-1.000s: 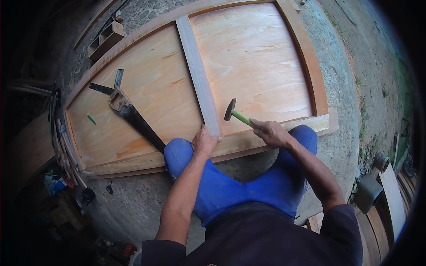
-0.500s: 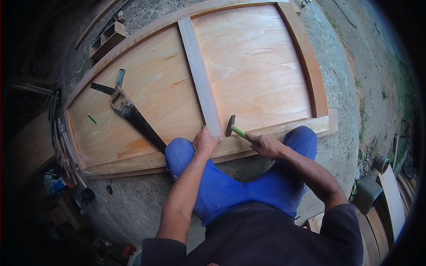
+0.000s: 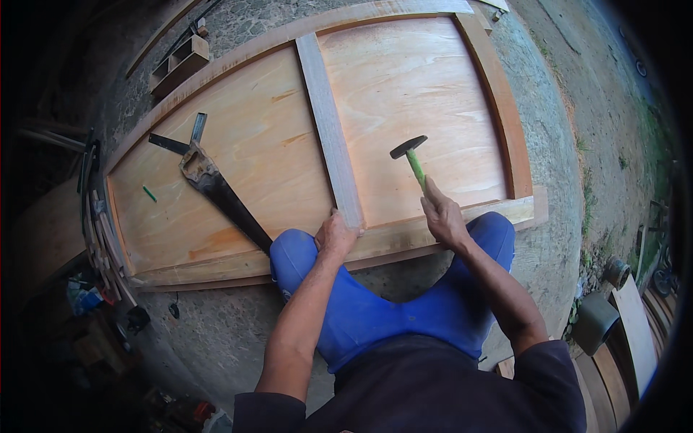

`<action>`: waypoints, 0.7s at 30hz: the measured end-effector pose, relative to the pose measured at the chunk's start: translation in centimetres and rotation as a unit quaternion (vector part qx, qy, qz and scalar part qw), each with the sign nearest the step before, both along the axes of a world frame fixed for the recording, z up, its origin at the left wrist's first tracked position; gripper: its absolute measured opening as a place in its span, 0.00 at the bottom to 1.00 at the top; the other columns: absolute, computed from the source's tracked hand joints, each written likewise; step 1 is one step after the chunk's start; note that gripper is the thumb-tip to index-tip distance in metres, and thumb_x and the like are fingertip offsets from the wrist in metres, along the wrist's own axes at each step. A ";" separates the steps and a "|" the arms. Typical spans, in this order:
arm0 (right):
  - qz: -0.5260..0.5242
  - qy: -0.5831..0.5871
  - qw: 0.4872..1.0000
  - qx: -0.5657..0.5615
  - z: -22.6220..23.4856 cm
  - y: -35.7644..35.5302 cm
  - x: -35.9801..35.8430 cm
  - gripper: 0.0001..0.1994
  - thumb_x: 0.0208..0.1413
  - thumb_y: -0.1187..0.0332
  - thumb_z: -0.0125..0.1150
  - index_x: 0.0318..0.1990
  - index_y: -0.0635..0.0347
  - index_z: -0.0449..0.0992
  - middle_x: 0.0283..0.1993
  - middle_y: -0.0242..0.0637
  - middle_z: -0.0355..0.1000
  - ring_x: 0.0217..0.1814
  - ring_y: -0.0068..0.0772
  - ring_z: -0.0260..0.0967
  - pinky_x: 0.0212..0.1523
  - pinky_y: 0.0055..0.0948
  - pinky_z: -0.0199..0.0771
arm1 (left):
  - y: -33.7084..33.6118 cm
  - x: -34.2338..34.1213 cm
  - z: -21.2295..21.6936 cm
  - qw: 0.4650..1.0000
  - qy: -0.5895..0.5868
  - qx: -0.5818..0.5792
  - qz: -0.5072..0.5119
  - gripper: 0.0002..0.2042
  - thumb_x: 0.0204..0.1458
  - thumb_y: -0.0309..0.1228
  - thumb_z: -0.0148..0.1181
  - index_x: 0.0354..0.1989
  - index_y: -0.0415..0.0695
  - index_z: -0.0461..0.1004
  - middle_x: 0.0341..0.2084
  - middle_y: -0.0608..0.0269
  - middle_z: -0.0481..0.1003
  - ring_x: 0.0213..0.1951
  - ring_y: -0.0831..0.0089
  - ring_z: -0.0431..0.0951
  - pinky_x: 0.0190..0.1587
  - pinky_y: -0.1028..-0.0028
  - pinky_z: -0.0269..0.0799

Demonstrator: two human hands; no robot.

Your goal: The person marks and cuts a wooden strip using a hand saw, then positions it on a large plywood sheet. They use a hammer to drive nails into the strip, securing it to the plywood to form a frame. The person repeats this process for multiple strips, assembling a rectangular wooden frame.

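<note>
My right hand is closed round the green handle of a hammer, whose dark head is raised over the right plywood panel. At the near end of the crosspiece, my left hand is closed round the wood where it meets the near rail of the frame. Its fingertips are partly hidden. The crosspiece lies between the left panel and the right one. A handsaw rests on the left panel, its blade tip beside my left knee.
A try square lies by the saw handle, and a green pencil-like stick is farther left. Thin wood strips are bundled at the frame's left end. A wooden box stands beyond the far rail. Boards lean at the lower right.
My right hand has lifted the hammer up and to the right, away from the crosspiece's near end. The left hand stays on the crosspiece.
</note>
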State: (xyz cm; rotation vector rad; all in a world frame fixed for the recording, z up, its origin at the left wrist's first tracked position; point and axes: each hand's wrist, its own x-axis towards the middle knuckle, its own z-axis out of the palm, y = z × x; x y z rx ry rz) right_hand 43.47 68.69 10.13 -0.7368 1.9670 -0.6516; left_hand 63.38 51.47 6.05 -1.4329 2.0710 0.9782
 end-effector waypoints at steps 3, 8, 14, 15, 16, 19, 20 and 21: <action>0.213 -0.015 0.977 -0.011 -2.3 2.6 1.1 0.27 0.64 0.66 0.54 0.70 0.54 0.61 0.47 0.60 0.76 0.51 0.60 0.75 0.50 0.47 0.74 | -0.1 -0.3 -0.1 1.000 0.010 -0.006 -0.022 0.31 0.41 0.43 0.76 0.51 0.41 0.72 0.44 0.45 0.80 0.49 0.49 0.81 0.52 0.56 0.75; 0.132 0.016 0.991 -0.025 2.5 -2.1 1.8 0.26 0.63 0.68 0.53 0.69 0.50 0.64 0.38 0.60 0.75 0.40 0.61 0.75 0.41 0.49 0.73 | -1.0 1.3 -0.2 0.999 -0.021 -0.010 -0.042 0.31 0.44 0.45 0.74 0.51 0.38 0.70 0.43 0.42 0.80 0.49 0.47 0.81 0.53 0.54 0.74; 0.048 0.108 0.980 -0.157 1.3 -3.4 5.9 0.15 0.61 0.66 0.61 0.54 0.58 0.79 0.30 0.52 0.76 0.33 0.48 0.77 0.36 0.42 0.74 | 1.7 -0.7 0.6 0.963 0.244 0.004 0.111 0.34 0.61 0.60 0.44 0.56 0.35 0.69 0.34 0.50 0.79 0.40 0.57 0.80 0.46 0.61 0.74; 0.026 0.082 0.982 -0.166 1.9 -3.4 6.7 0.16 0.59 0.64 0.63 0.52 0.58 0.80 0.32 0.51 0.78 0.34 0.48 0.78 0.36 0.42 0.74 | 2.1 -0.9 1.4 0.937 0.318 0.078 0.124 0.37 0.62 0.62 0.39 0.56 0.35 0.69 0.33 0.54 0.77 0.39 0.62 0.78 0.43 0.64 0.73; 0.006 0.018 0.976 -0.217 1.9 -3.5 7.5 0.15 0.58 0.63 0.64 0.50 0.60 0.80 0.31 0.51 0.77 0.33 0.48 0.78 0.36 0.43 0.74 | 2.6 -1.2 1.9 0.915 0.360 0.128 0.127 0.39 0.63 0.64 0.33 0.56 0.34 0.68 0.32 0.58 0.76 0.37 0.67 0.76 0.41 0.68 0.72; 0.028 0.009 0.964 -0.263 1.1 -4.9 9.2 0.09 0.56 0.68 0.62 0.39 0.64 0.78 0.31 0.57 0.75 0.36 0.60 0.76 0.37 0.49 0.74 | 1.2 1.5 -0.4 0.888 0.382 0.228 0.116 0.40 0.64 0.66 0.29 0.56 0.36 0.68 0.33 0.62 0.73 0.33 0.74 0.72 0.34 0.72 0.69; 0.055 0.031 0.970 -0.235 1.2 -4.8 9.3 0.08 0.56 0.69 0.61 0.38 0.65 0.78 0.30 0.58 0.75 0.36 0.60 0.76 0.37 0.50 0.74 | 1.0 1.1 0.6 0.892 0.349 0.258 0.124 0.39 0.65 0.65 0.30 0.57 0.37 0.68 0.31 0.63 0.73 0.30 0.77 0.70 0.30 0.74 0.65; 0.049 0.047 0.964 -0.256 0.2 -4.7 9.7 0.07 0.56 0.69 0.60 0.36 0.65 0.78 0.28 0.56 0.75 0.34 0.60 0.76 0.37 0.50 0.74 | 1.0 1.1 1.6 0.897 0.317 0.279 0.133 0.37 0.66 0.64 0.30 0.57 0.39 0.69 0.30 0.65 0.72 0.26 0.79 0.69 0.26 0.76 0.62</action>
